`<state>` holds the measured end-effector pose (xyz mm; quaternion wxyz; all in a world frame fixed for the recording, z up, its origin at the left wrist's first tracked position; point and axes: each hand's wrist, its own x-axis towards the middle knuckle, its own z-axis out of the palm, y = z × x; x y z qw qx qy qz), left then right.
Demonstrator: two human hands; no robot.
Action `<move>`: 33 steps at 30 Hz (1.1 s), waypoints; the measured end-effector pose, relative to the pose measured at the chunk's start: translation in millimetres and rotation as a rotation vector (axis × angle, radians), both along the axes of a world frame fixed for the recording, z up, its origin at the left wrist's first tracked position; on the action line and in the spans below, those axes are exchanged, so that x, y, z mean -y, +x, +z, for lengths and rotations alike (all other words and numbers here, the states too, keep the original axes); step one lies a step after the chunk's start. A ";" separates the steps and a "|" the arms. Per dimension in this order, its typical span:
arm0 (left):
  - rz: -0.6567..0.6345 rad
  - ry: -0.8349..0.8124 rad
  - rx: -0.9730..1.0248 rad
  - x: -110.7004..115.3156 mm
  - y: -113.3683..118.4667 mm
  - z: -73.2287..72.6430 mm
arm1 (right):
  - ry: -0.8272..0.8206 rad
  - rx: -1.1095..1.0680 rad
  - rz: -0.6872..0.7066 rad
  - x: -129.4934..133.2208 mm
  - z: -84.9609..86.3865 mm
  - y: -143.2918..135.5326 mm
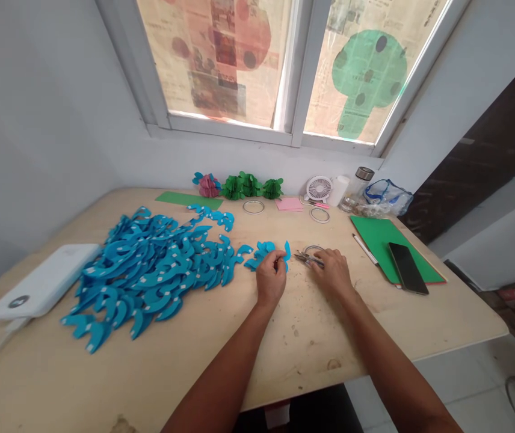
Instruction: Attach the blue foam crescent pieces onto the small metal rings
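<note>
My left hand [272,278] is closed in a pinch, with a curved blue piece [287,248] standing up at its fingertips. Just behind that hand lies a small cluster of blue pieces [264,246]. To the right, my right hand [333,272] is closed around small pliers [307,258], their jaws pointing left toward the blue piece. A thin metal ring [314,247] lies just beyond the pliers, partly covered by them. Left of my hands spreads a large heap of curved blue pieces [158,255], many bearing small white squares.
A white power bank [43,281] with a cable lies far left. Green paper ornaments [249,184], a small fan [319,189] and a glass bottle [357,186] stand along the back. At right, a black phone [407,267] rests on a green sheet [377,240] beside a white pen [364,248].
</note>
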<state>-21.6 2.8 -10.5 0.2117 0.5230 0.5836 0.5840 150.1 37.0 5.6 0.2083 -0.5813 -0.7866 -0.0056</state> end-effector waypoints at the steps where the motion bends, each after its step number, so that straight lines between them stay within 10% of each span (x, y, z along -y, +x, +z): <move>1: -0.006 0.003 -0.006 0.2 0.2 0.1 | -0.010 0.042 -0.006 1.9 -2.2 -0.8; 9: -0.013 0.049 -0.050 -0.4 1.2 -2.9 | -0.129 0.008 0.021 -2.8 -9.7 -1.3; 20: -0.053 0.091 -0.147 2.8 2.4 -5.0 | -0.082 -0.865 -0.263 -30.6 -21.2 34.4; 33: -0.098 0.066 -0.243 2.6 4.7 -6.0 | -0.278 -0.145 -0.398 -21.8 -7.7 26.4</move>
